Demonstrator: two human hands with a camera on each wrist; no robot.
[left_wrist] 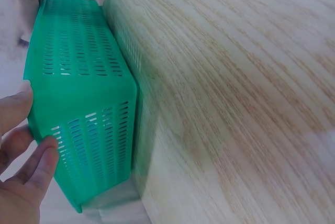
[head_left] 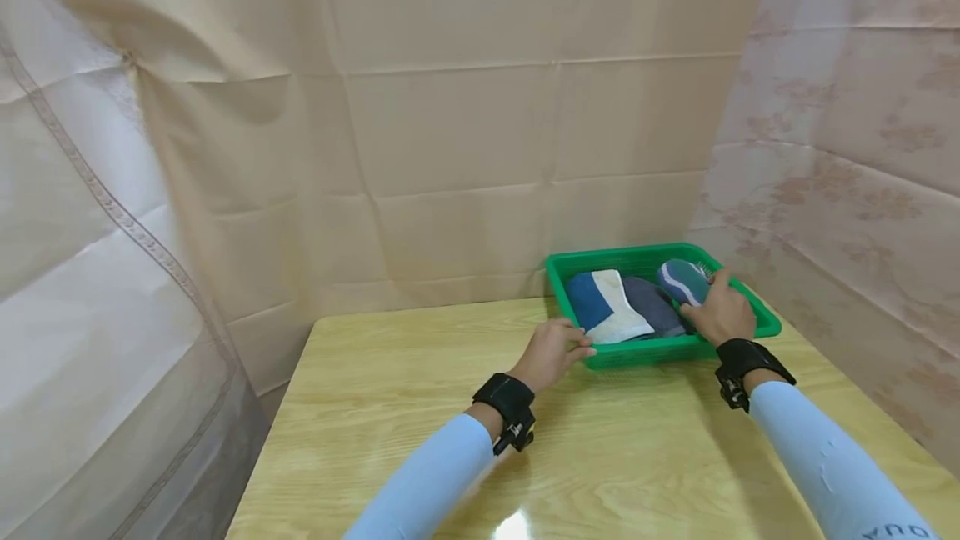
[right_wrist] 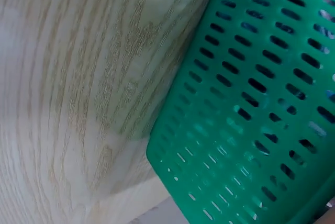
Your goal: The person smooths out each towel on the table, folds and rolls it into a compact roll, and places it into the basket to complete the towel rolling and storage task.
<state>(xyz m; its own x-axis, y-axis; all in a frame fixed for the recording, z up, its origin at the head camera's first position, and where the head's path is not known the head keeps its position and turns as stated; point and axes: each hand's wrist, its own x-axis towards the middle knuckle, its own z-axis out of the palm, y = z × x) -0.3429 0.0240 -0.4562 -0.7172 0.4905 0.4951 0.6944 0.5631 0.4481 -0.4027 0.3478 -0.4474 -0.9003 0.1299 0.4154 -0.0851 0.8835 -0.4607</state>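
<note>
A green plastic basket (head_left: pixel 652 350) with slotted walls stands on the table. My left hand (head_left: pixel 551 352) pinches its near-left corner at the rim; in the left wrist view, the thumb and fingertips (left_wrist: pixel 49 143) touch the basket (left_wrist: pixel 78 90). Inside the basket lie a folded blue-and-white cloth (head_left: pixel 618 311) and a dark grey cloth (head_left: pixel 652 305). At the basket's right end, my right hand (head_left: pixel 722 313) holds a rounded blue-and-green item (head_left: pixel 684 280) with a white wavy stripe; its kind is unclear. In the right wrist view the basket wall (right_wrist: pixel 251 88) hides that hand's fingers.
The basket sits at the back right of the wood-grain table (head_left: pixel 390 407). Behind it hangs a beige cloth (head_left: pixel 450 132), and a patterned cloth (head_left: pixel 855 157) hangs close on the right. A pale curtain (head_left: pixel 97 340) hangs at the left.
</note>
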